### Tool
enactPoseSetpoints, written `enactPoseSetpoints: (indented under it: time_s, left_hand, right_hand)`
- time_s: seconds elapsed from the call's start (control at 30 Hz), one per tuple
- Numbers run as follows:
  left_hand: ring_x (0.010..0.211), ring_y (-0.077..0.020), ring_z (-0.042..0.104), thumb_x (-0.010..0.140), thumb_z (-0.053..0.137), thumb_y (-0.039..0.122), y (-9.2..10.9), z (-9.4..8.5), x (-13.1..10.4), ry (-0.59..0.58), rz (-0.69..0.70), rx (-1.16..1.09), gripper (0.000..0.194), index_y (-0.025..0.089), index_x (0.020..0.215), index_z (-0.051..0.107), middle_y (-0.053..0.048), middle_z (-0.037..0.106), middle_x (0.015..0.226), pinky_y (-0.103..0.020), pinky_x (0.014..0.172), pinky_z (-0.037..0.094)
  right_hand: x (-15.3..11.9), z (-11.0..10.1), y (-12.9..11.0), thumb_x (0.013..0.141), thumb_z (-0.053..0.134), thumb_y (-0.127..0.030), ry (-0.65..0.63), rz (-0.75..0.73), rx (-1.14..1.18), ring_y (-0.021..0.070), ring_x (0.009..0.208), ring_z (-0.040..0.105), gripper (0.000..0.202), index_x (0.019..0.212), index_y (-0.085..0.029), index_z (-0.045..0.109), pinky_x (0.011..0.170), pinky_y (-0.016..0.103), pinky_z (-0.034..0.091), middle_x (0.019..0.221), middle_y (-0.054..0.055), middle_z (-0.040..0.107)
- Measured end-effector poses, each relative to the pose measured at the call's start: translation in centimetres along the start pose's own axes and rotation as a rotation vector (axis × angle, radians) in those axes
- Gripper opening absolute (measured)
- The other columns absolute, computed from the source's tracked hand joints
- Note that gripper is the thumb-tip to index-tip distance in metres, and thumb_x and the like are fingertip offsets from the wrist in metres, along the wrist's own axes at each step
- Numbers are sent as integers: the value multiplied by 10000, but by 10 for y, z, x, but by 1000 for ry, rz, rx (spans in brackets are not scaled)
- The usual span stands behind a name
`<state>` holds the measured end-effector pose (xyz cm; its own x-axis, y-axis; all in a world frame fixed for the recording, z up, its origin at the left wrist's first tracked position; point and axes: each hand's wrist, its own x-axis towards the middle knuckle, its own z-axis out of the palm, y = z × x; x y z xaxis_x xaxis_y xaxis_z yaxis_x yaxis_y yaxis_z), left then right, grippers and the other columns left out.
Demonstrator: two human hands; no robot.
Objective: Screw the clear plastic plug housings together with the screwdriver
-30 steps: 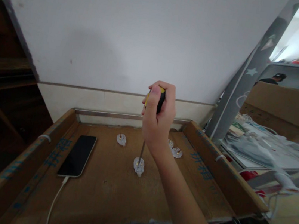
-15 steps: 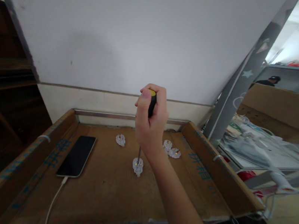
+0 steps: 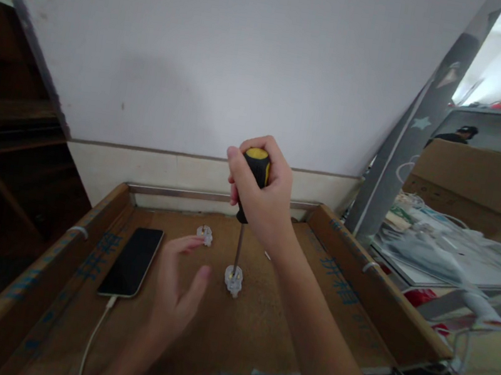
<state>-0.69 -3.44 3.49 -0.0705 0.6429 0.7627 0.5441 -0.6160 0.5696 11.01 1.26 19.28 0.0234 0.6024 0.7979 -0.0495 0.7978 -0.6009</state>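
My right hand is wrapped round the black and yellow handle of a screwdriver, held upright. Its shaft runs down to a small clear plastic part with brass-coloured metal inside, lying on the cardboard. To the left, my left hand hovers over the cardboard, thumb and fingers apart, nothing between them. Just beyond its fingertips lies another clear plastic part with a pin sticking up.
The cardboard-lined tray has raised sides. A phone with a white cable lies at its left. Behind stands a white wall. At right are a grey post, a cardboard box and a person farther off.
My left hand has come into view from below. My right hand's grip has shifted, showing more of the screwdriver handle. Two clear parts at the right are now hidden behind my right hand and forearm.
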Motion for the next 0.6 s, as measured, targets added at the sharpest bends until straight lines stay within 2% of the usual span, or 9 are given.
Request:
enactPoseSetpoints:
  time_s: [0.1,0.13,0.2,0.3,0.4,0.5,0.6]
  left_hand:
    - [1071,-252,522,755,660,336,-15,19,3,-527,-37,6,493,217,1205,498,-82,580,1156,-406,911,431]
    - [1052,-251,527,726,686,339,-20,26,3,-654,-50,-1,500,220,1182,518,-72,593,1133,-395,906,427]
    - [967,-232,554,706,702,334,-30,38,4,-775,-78,-15,409,220,1078,579,-46,624,1028,-362,862,431]
    - [877,-206,565,717,682,291,-39,49,3,-770,-103,-17,280,216,977,609,-23,631,919,-326,805,428]
    - [896,-206,561,735,659,269,-40,51,-1,-727,-100,-8,280,219,1004,598,-25,627,938,-323,809,423]
    - [937,-220,555,750,654,312,-39,49,-5,-724,-94,5,346,223,1074,574,-35,622,989,-339,830,424]
    - [962,-229,549,743,666,344,-39,48,-6,-727,-98,10,398,215,1104,560,-45,618,1026,-354,850,424]
  right_hand:
    - [2,-8,3,827,539,-425,-18,32,32,29,453,427,241,857,-186,543,387,137,355,608,-56,469]
    - [3,-11,4,844,499,-454,-39,62,66,33,437,429,275,909,-192,555,374,140,354,593,-59,472]
    - [4,-16,5,870,437,-467,-85,118,136,40,439,456,316,978,-197,561,379,142,382,585,-61,483]
    - [6,-21,4,843,492,-445,-134,158,180,45,531,543,292,947,-183,568,480,159,482,662,-45,535]
    - [8,-21,3,772,609,-384,-105,143,193,65,618,611,228,806,-193,491,568,187,533,709,-45,582]
    - [8,-19,3,769,629,-316,-93,152,207,48,434,531,273,748,-222,374,390,137,433,560,-95,547]
    - [6,-16,1,800,588,-393,-110,197,219,28,326,393,258,730,-213,416,298,131,297,468,-107,456]
